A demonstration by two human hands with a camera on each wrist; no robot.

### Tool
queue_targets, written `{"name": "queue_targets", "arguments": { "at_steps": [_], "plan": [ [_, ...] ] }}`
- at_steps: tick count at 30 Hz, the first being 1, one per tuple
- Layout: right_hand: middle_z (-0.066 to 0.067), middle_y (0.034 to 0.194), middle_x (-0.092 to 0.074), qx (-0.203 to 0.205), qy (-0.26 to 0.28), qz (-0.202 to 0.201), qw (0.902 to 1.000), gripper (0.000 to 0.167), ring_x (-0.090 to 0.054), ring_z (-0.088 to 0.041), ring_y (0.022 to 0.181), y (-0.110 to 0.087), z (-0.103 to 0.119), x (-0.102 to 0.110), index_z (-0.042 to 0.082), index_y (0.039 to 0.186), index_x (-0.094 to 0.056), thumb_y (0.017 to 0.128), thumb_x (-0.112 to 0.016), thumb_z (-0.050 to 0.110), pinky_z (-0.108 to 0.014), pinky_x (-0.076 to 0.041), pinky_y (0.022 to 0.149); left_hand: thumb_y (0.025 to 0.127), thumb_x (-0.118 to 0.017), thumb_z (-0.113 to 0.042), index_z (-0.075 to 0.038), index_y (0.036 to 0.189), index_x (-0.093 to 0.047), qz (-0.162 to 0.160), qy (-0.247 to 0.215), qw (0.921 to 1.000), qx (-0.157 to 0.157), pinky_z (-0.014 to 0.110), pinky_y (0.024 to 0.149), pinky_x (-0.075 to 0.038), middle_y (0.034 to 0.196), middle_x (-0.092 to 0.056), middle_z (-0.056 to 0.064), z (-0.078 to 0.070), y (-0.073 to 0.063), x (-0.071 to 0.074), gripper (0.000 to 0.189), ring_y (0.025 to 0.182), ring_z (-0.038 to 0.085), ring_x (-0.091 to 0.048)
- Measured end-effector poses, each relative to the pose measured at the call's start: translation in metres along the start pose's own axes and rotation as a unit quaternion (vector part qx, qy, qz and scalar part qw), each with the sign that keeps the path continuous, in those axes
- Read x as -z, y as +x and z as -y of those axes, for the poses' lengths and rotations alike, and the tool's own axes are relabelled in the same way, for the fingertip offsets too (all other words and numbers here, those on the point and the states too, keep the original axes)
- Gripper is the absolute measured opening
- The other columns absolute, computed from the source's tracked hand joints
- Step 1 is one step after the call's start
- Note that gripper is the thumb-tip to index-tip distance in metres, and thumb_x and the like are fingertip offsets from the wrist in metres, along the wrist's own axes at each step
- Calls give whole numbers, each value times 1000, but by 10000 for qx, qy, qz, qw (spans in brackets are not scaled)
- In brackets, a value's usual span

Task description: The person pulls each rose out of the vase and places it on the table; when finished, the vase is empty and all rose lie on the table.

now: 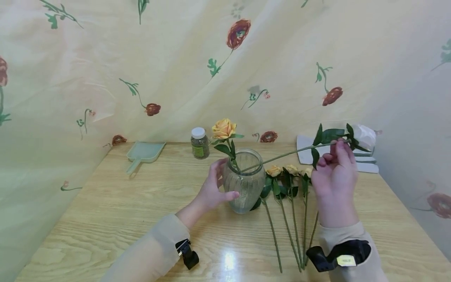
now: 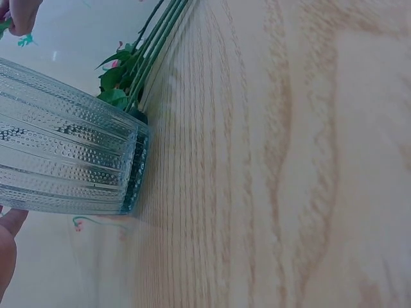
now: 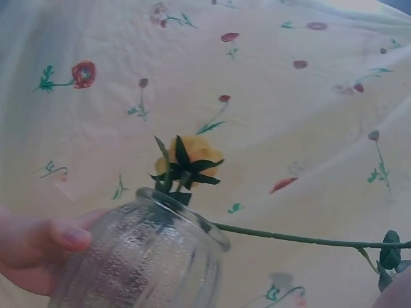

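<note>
My left hand (image 1: 213, 188) grips the side of a ribbed clear glass vase (image 1: 244, 192), thumb in front and fingers behind. The vase stands on the table, tilted slightly. A yellow artificial rose (image 1: 224, 129) stands in it, leaning left. Raised to the right, my right hand (image 1: 336, 172) pinches a leafy flower stem (image 1: 292, 152) near its leaves. That stem runs almost level, its lower end inside the vase mouth. A whitish bloom (image 1: 364, 137) appears at its far end, partly merging with the white things behind. In the right wrist view, the stem (image 3: 302, 240) crosses the vase rim.
Several yellow roses (image 1: 274, 171) lie right of the vase, stems toward me. A white-capped jar (image 1: 199, 145) stands behind, left of the vase. Farther left lies a pale green dustpan (image 1: 145, 152). A white sheet (image 1: 304, 147) lies at the back right, before the flower-patterned cloth (image 1: 183, 58).
</note>
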State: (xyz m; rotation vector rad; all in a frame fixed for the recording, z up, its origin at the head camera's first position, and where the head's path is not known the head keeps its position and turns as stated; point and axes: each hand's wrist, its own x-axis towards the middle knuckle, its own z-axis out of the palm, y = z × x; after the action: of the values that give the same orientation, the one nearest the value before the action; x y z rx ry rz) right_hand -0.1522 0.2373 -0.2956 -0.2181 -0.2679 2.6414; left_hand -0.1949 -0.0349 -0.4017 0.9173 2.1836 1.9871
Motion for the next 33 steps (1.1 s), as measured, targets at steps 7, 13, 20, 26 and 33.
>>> {"name": "queue_targets", "arguments": {
  "at_steps": [7,13,20,26,33],
  "plan": [
    [-5,82,-55,-129,93,-33,9999,14,-34,-16,65,13,22,9,10,98,-53,88,-61,5,-26,-21,52,72,-73,-9,-12,142,-17,60,-78,9999,103,49,105,-31,137,-37,17,0,1,0,90,128,29,-36],
    [-6,77,-54,-200,228,-196,9993,7,-33,-17,63,26,45,18,8,95,-57,89,-59,6,-28,-19,52,72,-73,-9,-12,142,-17,44,-96,9998,173,49,105,-30,137,-37,17,-2,0,0,90,128,29,-36],
    [-7,73,-53,-138,-500,-591,9969,14,-29,-17,61,40,62,32,8,95,-54,86,-62,1,-28,-18,52,73,-73,-10,-11,142,-17,32,-52,9999,110,48,105,-32,137,-37,18,-1,0,1,90,128,30,-36],
    [-6,74,-55,-63,-1529,-912,9840,15,-31,-17,60,48,70,47,4,91,-57,82,-66,-3,-27,-21,51,73,-74,-11,-11,142,-17,73,-64,9999,86,48,105,-32,137,-38,17,-1,0,1,89,128,30,-36],
    [-2,71,-52,-241,-2393,-1093,9645,7,-33,-16,62,53,81,68,6,86,-62,83,-67,1,-26,-24,51,73,-73,-9,-12,142,-16,63,-71,9999,79,48,105,-31,137,-37,17,-2,0,1,89,129,29,-36]
  ]
}}
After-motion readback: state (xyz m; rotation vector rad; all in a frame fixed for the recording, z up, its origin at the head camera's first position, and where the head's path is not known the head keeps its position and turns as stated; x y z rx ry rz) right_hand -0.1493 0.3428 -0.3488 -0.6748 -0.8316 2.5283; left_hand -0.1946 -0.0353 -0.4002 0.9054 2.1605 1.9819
